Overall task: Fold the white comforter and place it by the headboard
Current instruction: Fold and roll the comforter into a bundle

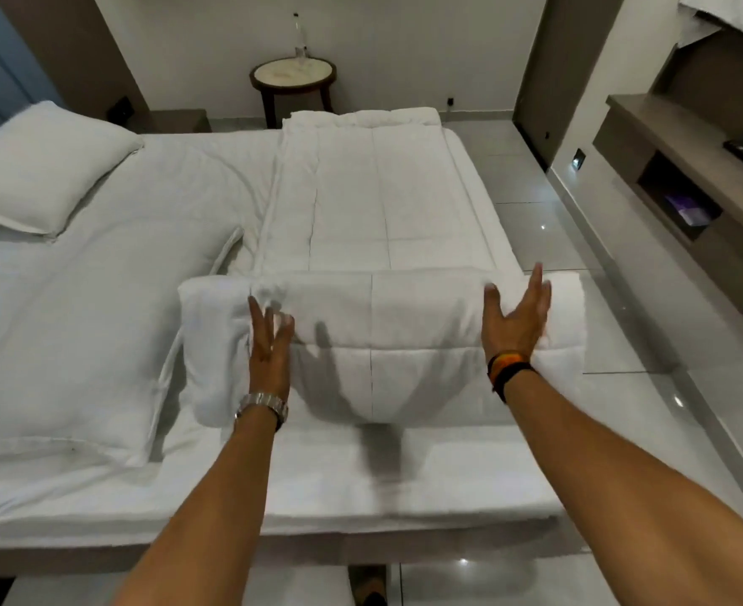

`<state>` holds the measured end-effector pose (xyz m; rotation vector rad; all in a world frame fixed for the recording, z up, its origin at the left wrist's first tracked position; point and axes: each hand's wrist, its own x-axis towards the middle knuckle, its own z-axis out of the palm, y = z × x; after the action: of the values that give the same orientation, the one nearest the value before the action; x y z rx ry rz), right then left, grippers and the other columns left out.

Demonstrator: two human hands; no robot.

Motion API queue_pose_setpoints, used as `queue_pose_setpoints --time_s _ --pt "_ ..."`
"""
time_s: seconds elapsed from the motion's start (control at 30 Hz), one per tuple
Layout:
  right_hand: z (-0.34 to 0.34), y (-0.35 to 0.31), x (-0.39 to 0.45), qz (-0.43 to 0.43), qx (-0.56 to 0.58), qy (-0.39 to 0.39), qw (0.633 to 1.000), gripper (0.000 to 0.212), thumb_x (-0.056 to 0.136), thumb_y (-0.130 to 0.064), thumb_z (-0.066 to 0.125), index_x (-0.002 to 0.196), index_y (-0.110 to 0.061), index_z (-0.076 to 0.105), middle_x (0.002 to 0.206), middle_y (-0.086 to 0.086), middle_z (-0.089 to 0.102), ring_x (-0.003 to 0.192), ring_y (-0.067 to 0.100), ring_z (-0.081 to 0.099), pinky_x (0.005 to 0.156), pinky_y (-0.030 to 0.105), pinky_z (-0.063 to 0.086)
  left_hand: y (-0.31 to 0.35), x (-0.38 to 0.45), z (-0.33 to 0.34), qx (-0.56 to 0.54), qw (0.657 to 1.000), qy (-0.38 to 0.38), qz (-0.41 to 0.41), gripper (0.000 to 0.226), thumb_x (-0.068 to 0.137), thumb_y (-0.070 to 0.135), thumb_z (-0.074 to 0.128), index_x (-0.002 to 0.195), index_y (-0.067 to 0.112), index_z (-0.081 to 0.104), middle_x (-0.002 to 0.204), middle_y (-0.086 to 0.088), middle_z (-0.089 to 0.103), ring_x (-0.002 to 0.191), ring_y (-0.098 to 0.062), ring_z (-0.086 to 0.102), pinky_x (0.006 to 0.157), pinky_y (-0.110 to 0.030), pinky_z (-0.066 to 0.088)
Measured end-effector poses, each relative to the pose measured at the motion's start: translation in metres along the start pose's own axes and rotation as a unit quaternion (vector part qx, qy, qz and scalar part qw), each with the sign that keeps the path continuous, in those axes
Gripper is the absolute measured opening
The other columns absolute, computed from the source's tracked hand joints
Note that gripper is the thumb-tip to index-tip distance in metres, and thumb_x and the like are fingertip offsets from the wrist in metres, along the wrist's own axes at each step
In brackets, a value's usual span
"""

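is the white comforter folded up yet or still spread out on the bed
Partly folded. The comforter lies as a narrow layered strip, its near end turned over in a thick fold under the left hand and right hand.

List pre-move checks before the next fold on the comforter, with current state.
1. Left hand on comforter fold: ok, fingers spread, not gripping.
2. Right hand on fold: ok, open palm at the right side.
3. Fold edge even across: not ok, left end bulges lower.
4. Far strip flat on bed: ok, lies smooth.
5. Pillow clear of the fold path: ok, well to the left.
6. Far end hanging off bed: cannot tell.
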<state>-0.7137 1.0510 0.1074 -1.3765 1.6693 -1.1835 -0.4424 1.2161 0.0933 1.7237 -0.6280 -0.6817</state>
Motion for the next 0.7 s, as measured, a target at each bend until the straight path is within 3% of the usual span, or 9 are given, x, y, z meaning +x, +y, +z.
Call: queue_pose_setpoints --time_s 0.07,0.13,0.23,0.27,0.33,0.4,0.5,0.6,0.7 --pt "0.024 0.038 0.000 0.011 -0.086 0.012 0.996 0.077 0.098 -0.051 0.060 0.162 -0.038 0.020 0.171 0.010 0.004 0.157 0.026 0.009 0.123 0.048 0.014 -0.035 0.027 0.017 0.126 0.992 0.021 0.010 0.070 0.100 0.064 0.040 0.160 0.052 0.005 0.171 0.006 0.013 0.156 -0.020 0.015 0.124 -0.045 0.016" --pt "0.044 0.084 -0.014 0.103 -0.142 -0.031 0.984 0.077 0.096 -0.060 0.056 0.160 -0.048 0.016 0.172 0.007 -0.008 0.157 0.029 0.000 0.123 0.059 0.011 -0.078 0.036 0.034 0.251 0.964 0.082 -0.036 0.074 0.094 0.070 0.036 0.158 0.050 0.003 0.173 -0.001 -0.002 0.158 -0.029 -0.004 0.123 -0.059 0.005" --pt "0.079 0.125 -0.011 0.201 -0.137 -0.095 0.965 0.081 0.093 -0.062 0.059 0.158 -0.053 0.011 0.170 0.005 -0.021 0.157 0.035 -0.003 0.124 0.056 0.014 -0.116 0.046 0.051 0.161 0.932 0.175 -0.275 0.106 0.079 0.081 0.059 0.153 0.058 -0.012 0.167 -0.009 -0.029 0.152 -0.045 -0.023 0.112 -0.076 -0.003" --pt "0.086 0.130 -0.004 0.192 -0.130 -0.093 0.968 0.084 0.092 -0.062 0.062 0.158 -0.053 0.011 0.169 0.004 -0.022 0.157 0.035 -0.002 0.125 0.052 0.014 -0.118 0.052 0.054 0.093 0.919 0.183 -0.338 0.116 0.072 0.081 0.065 0.153 0.059 -0.015 0.166 -0.012 -0.030 0.151 -0.049 -0.020 0.111 -0.077 0.000" --pt "0.102 0.133 0.010 0.197 -0.117 -0.051 0.972 0.096 0.083 -0.068 0.067 0.158 -0.054 0.008 0.168 0.004 -0.026 0.157 0.034 -0.007 0.126 0.053 0.012 -0.120 0.072 0.064 -0.007 0.915 0.191 -0.356 0.130 0.067 0.075 0.076 0.154 0.056 -0.019 0.167 -0.021 -0.021 0.154 -0.050 -0.002 0.115 -0.074 0.011" --pt "0.116 0.135 0.016 0.297 -0.084 0.010 0.951 0.117 0.069 -0.077 0.073 0.155 -0.059 -0.004 0.165 0.007 -0.032 0.155 0.044 -0.009 0.123 0.061 0.014 -0.117 0.094 0.073 -0.058 0.917 0.212 -0.334 0.141 0.064 0.068 0.084 0.155 0.050 -0.022 0.168 -0.024 -0.005 0.154 -0.045 0.012 0.117 -0.069 0.021" --pt "0.137 0.133 0.025 0.393 -0.020 0.038 0.919 0.141 0.052 -0.081 0.080 0.150 -0.061 -0.020 0.162 0.015 -0.036 0.154 0.049 0.006 0.120 0.062 0.024 -0.114 0.119 0.085 -0.094 0.898 0.242 -0.354 0.155 0.055 0.063 0.092 0.155 0.047 -0.025 0.169 -0.020 0.001 0.155 -0.040 0.012 0.115 -0.069 0.020" --pt "0.162 0.127 0.047 0.388 0.012 0.046 0.921 0.149 0.052 -0.064 0.092 0.155 -0.054 -0.016 0.165 0.022 -0.021 0.155 0.039 0.010 0.119 0.058 0.028 -0.114 0.132 0.092 -0.092 0.895 0.243 -0.362 0.152 0.059 0.050 0.096 0.156 0.048 -0.021 0.164 -0.025 0.020 0.145 -0.042 0.037 0.112 -0.060 0.033" --pt "0.174 0.126 0.058 0.397 0.010 0.075 0.914 0.140 0.060 -0.045 0.097 0.156 -0.056 -0.005 0.164 0.025 0.001 0.147 0.041 0.031 0.113 0.057 0.034 -0.119 0.141 0.092 -0.082 0.905 0.229 -0.348 0.138 0.073 0.030 0.093 0.159 0.046 -0.014 0.161 -0.016 0.033 0.135 -0.037 0.050 0.111 -0.047 0.039"
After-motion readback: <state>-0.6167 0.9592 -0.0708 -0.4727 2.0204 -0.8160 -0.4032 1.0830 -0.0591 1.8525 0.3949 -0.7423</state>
